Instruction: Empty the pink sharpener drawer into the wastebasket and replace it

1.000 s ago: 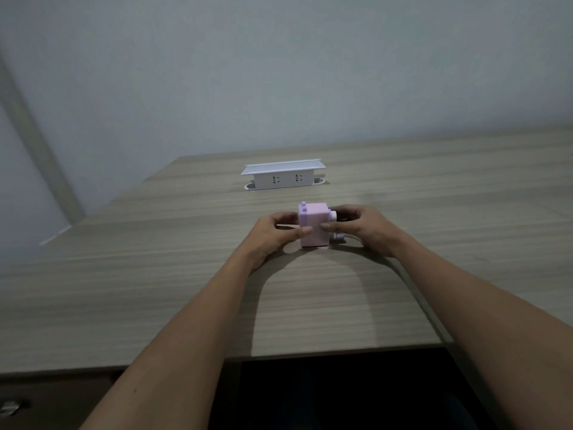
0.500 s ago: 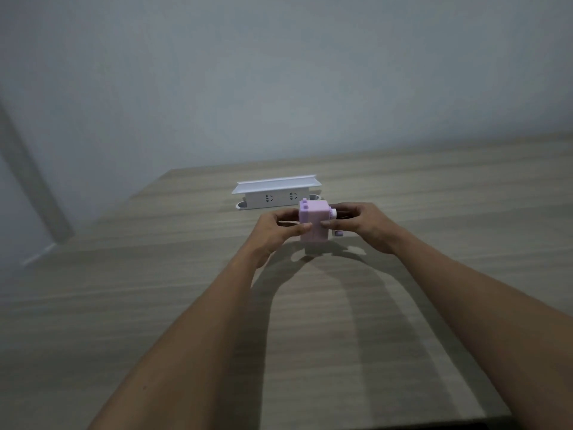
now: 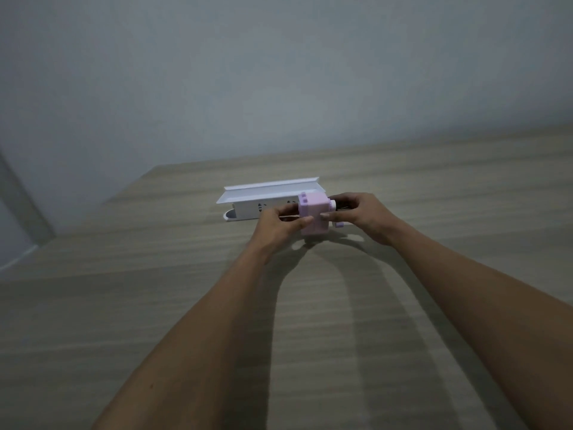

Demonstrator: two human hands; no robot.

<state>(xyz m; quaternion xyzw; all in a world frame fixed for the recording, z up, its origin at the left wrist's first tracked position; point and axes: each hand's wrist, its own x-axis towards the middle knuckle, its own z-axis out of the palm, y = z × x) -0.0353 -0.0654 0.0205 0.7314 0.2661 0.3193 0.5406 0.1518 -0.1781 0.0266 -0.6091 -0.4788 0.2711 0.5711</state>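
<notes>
Pink sharpener [image 3: 313,215] just right of frame centre, lifted clear of the desk [image 3: 124,305], shadow beneath. Clamped between both hands: left hand [image 3: 276,226] closed on its left face, thumb across the front; right hand [image 3: 362,214] closed on its right side, thumb tip on the front edge, fingers curled round the crank end. Small pink crank knob [image 3: 339,225] poking out below the right thumb. Two small studs on the sharpener's top left corner. Drawer not distinguishable from the body. White socket box [image 3: 248,206] with raised lid directly behind, upper centre, partly hidden by the sharpener and left hand. Both forearms reaching in from the bottom edge.
</notes>
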